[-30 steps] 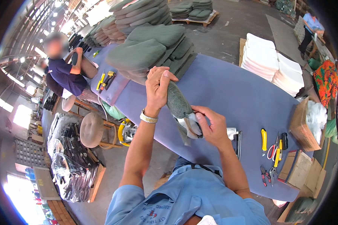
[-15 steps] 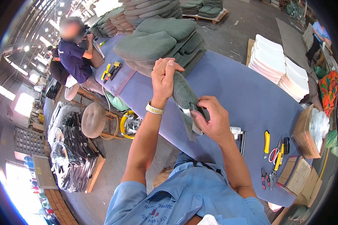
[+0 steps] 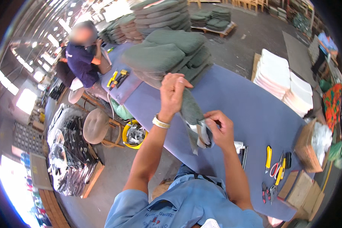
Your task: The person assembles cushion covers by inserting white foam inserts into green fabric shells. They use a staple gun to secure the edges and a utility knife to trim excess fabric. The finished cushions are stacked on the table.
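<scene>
The left hand (image 3: 173,93) gripped the top of a grey-green fabric cover (image 3: 192,114), held above the table (image 3: 250,110); the right hand (image 3: 220,129) pinched its pale lower edge (image 3: 202,133). Since a moment earlier the right hand had shifted along that edge, seemingly working the cover on. Cutters (image 3: 268,157) lay beside green cushions (image 3: 167,53) in a crowded workshop

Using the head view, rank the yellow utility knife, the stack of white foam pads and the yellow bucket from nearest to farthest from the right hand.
From the right hand:
1. Yellow utility knife, on the purple table to its right.
2. Stack of white foam pads, beyond the table, up and right.
3. Yellow bucket, on the floor to the left; close to the pads' distance, so hard to rank.
</scene>
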Demonstrator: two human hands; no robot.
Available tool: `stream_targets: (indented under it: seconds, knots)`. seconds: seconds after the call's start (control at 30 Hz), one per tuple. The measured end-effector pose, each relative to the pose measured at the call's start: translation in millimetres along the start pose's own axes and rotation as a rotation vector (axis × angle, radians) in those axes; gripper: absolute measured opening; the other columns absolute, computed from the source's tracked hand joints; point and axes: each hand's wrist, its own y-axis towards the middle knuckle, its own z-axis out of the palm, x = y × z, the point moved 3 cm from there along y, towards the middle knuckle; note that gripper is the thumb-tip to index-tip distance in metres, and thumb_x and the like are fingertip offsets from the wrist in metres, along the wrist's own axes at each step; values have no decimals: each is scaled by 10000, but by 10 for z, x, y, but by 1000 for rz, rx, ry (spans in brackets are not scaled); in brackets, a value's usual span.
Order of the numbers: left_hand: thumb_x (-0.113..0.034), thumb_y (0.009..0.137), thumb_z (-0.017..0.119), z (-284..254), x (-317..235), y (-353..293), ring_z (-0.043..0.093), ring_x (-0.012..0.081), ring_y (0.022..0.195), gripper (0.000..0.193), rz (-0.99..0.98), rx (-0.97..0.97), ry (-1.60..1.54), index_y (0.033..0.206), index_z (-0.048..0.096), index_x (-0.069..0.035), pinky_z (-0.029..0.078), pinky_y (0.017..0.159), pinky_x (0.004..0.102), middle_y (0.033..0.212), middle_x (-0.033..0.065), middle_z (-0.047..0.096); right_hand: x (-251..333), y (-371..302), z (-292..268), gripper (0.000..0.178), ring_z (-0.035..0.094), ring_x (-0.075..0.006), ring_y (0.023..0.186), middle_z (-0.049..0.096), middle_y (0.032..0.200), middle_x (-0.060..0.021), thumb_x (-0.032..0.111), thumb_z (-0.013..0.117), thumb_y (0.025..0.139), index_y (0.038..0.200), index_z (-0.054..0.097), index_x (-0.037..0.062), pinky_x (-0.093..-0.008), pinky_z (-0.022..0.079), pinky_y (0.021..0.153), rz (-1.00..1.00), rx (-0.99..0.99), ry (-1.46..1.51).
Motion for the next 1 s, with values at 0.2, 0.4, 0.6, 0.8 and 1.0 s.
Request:
stream_targets:
  seconds: [0.2,0.4,0.6,0.8,1.0]
  knots:
    - [-168,973,591,39,-140,-150,615,274,949,293,57,-96,-28,721,714,-83,412,977,442,808,72,666,32,-270,6,225,625,-274,793,655,909,-148,157,643,974,860,602,-33,-355,502,741,-116,1,-202]
    - [-198,953,642,-17,-430,-197,554,239,742,316,113,-86,158,660,662,-83,430,835,402,686,29,594,-81,-333,-38,322,573,-247,761,603,881,-134,226,543,1053,875,589,-38,-351,462,693,-82,-26,-235]
    - [-226,884,739,-279,-849,-428,520,243,632,272,98,-177,420,663,677,-80,432,602,362,659,52,550,-146,66,-89,313,500,-123,718,588,776,-33,233,544,1074,872,624,7,-294,410,643,27,-246,-118]
    - [-303,857,796,-526,-675,-1203,618,293,820,290,-48,-343,339,968,699,-53,505,704,375,900,105,651,404,509,140,243,561,-157,674,631,773,-66,158,648,997,805,614,12,-294,435,630,-285,162,-193]
    - [-303,821,857,116,-486,-2506,653,357,1121,669,-468,-126,48,1341,544,-22,527,969,415,1221,186,651,276,211,308,184,622,-281,703,663,782,-90,113,729,904,781,624,26,-385,491,635,-337,603,-371]
